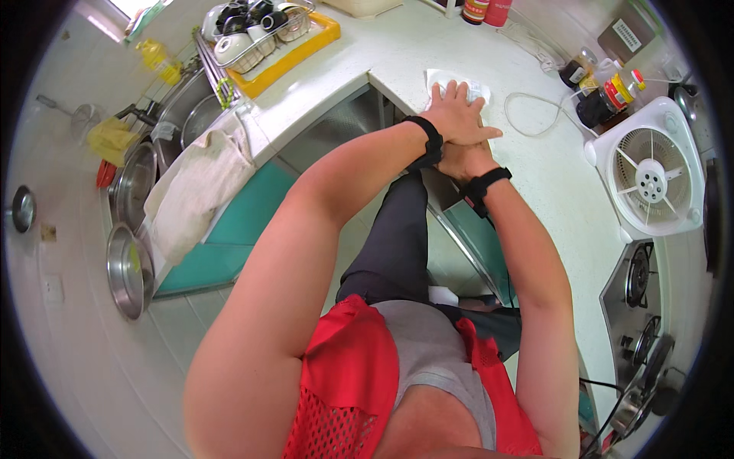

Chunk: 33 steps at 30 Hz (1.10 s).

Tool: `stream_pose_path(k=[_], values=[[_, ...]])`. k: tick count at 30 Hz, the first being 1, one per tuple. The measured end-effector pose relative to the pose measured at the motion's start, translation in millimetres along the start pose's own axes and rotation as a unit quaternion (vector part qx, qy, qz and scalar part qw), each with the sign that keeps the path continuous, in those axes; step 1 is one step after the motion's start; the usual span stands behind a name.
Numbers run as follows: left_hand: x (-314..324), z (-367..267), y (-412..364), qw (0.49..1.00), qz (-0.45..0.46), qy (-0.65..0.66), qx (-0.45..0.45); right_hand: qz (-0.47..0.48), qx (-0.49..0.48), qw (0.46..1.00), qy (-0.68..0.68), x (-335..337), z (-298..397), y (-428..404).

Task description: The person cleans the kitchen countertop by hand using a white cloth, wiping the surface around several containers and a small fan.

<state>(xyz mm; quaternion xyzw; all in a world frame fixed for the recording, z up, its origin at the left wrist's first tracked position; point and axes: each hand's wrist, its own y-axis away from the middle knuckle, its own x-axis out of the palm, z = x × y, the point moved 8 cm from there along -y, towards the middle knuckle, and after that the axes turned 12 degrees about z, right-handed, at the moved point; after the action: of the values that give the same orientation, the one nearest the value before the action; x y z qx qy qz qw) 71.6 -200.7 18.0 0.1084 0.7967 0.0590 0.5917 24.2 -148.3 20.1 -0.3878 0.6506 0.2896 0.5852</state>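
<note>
My left hand (456, 112) lies palm down with fingers spread, resting on a white wiping sheet (477, 92) on the white countertop (390, 43). The sheet, perhaps paper towel or thin cloth, shows beyond the fingertips and beside the thumb. My right hand (465, 159) is crossed beneath the left hand and wrist near the counter's inner edge. Its fingers are mostly hidden, so what they touch cannot be seen. Each wrist wears a black strap. Below the hands, one leg reaches toward an open corner cabinet (338, 129).
A wire basket of cups and bowls (261, 37) stands in a yellow-rimmed tray (287, 60). Leftward are a sink (175, 106) and a draped cloth (198, 183). On the right are a looped white cord (536, 135), bottles (608, 100), a white box fan (651, 172) and a gas stove (619, 310).
</note>
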Motion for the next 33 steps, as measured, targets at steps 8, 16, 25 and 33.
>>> stream_pose_path(k=[8, 16, 25, 33], values=[[43, -98, 65, 0.999, 0.007, -0.026, 0.030, 0.080, 0.027, 0.993, -0.087, 8, 10, 125], [97, -247, 112, 0.988, -0.029, -0.059, 0.138, -0.007, 0.106, 0.974, -0.200, 4, -17, 285], [135, -341, 132, 0.968, -0.019, -0.057, 0.242, -0.008, 0.181, 0.966, -0.184, -15, -35, 384], [115, -298, 124, 0.969, -0.014, 0.003, 0.247, 0.014, 0.197, 0.946, -0.256, -24, -34, 344]])
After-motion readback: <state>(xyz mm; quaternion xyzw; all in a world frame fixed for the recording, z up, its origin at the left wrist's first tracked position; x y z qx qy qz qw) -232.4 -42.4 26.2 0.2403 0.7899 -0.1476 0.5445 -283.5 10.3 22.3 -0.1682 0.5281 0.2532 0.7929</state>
